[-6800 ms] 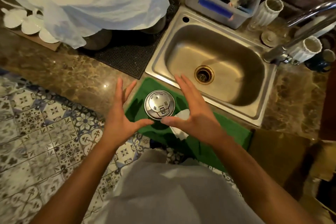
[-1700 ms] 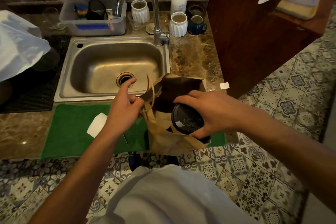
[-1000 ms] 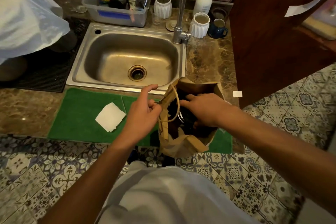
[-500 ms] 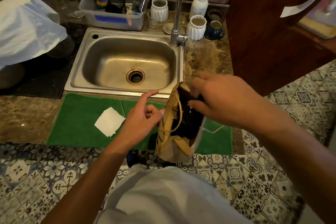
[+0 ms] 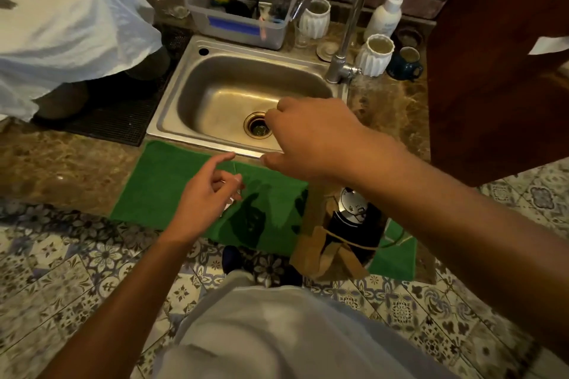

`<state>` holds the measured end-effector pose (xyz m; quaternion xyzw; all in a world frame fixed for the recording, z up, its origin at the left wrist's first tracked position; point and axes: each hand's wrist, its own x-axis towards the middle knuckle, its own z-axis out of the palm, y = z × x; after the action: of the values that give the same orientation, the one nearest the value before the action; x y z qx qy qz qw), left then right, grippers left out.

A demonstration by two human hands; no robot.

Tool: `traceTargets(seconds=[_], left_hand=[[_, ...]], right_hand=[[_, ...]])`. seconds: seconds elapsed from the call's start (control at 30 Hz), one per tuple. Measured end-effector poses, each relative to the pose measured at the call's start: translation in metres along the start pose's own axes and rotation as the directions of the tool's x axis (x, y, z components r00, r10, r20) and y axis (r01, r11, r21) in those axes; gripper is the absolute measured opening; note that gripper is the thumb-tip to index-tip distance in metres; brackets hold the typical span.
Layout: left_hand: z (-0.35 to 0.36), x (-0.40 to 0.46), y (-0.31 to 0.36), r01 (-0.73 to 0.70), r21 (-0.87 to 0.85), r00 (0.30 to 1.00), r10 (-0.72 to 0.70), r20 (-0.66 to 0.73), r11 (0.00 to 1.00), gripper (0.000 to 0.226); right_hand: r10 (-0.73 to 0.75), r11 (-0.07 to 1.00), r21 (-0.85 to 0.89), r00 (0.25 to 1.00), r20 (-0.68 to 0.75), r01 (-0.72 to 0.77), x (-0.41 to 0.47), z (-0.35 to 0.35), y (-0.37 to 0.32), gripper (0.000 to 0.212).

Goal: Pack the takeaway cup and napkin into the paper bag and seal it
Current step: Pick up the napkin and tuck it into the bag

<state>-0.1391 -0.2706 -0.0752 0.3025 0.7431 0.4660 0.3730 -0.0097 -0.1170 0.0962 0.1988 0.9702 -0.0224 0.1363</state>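
View from my head, looking down at a stone counter w/ a steel sink (image 5: 215,95) set into it. A green mat (image 5: 172,181) lies along the counter's front edge, just below the sink.

My left hand (image 5: 206,197) hovers over the mat, index finger stretched out, other fingers loosely curled. A bit of white shows under the fingertips, prob. the napkin (image 5: 230,201), mostly hidden by the hand; can't tell if I'm touching or gripping it.

My right hand (image 5: 311,141) reaches across over the sink's front rim, palm down, fingers curled loosely, nothing in it.

The paper bag (image 5: 311,243) stands open on the right end of the mat, partly under my right forearm, its string handles flopped over the near side. The cup (image 5: 354,209) sits upright inside the bag; its lid, shiny w/ glare, shows at the bag's mouth. Bag and left hand are well apart.

Behind the sink: a curved tap (image 5: 341,24), a clear plastic tub (image 5: 243,12) w/ odds and ends, two white ribbed pots (image 5: 374,55), a dark blue mug (image 5: 406,61) and a white pump bottle (image 5: 386,15) against a brick wall. At left, a white cloth (image 5: 67,37) covers sth. on a black mat. A dark wood cabinet (image 5: 492,55) rises at right. Patterned floor tiles (image 5: 61,271) show below, plus my light grey shirt (image 5: 277,332).
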Motion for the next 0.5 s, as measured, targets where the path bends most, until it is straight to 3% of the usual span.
traceTargets(seconds=[0.27,0.37,0.5], left_hand=[[-0.054,0.029,-0.073,0.054,0.198,0.975,-0.009,-0.222,0.979,0.069],[-0.068,0.037,-0.104,0.081,0.316,0.962,0.010,-0.274,0.945,0.075],[-0.069,0.040,-0.127,0.054,0.408,0.969,0.051,-0.243,0.911,0.080]], right_hand=[[-0.063,0.994,-0.079,0.972,0.224,0.082,0.070,-0.003,-0.054,0.031],[-0.019,0.996,-0.074,0.942,0.336,0.046,0.105,0.010,-0.065,0.042],[0.063,0.994,0.052,0.905,0.421,-0.094,0.151,0.023,-0.065,0.038]])
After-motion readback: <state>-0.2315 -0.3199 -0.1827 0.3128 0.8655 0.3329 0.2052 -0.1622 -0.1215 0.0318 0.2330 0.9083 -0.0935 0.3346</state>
